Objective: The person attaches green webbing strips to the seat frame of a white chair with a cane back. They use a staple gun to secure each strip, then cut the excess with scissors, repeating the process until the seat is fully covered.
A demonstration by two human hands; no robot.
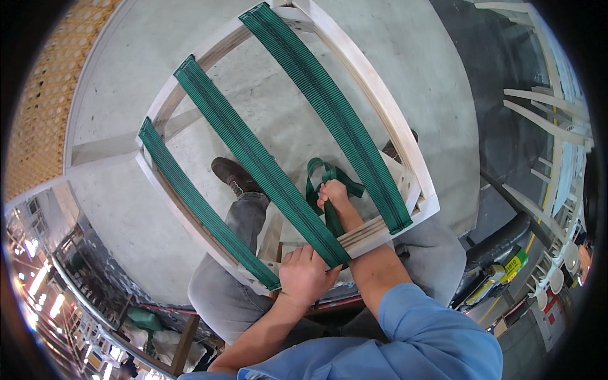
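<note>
A pale wooden chair frame (370, 76) lies across my lap, with three green webbing straps running over its seat opening: a left strap (196, 196), a middle strap (244, 145) and a right strap (316, 82). My left hand (307, 275) is closed over the near rail, its thumb by the near end of the middle strap. Beneath that rail passes my right forearm. In the gap between the middle and right straps, my right hand (335, 193) grips a loose length of green webbing (316, 171), bunched below the frame. The rail and middle strap hide part of this webbing.
A woven cane panel (47, 95) in a pale frame stands at the far left. My shoe (235, 176) is under the frame on the grey floor (126, 221). Several pale wooden chair parts (548, 123) line the right side. A yellow-green box (513, 266) lies near my right knee.
</note>
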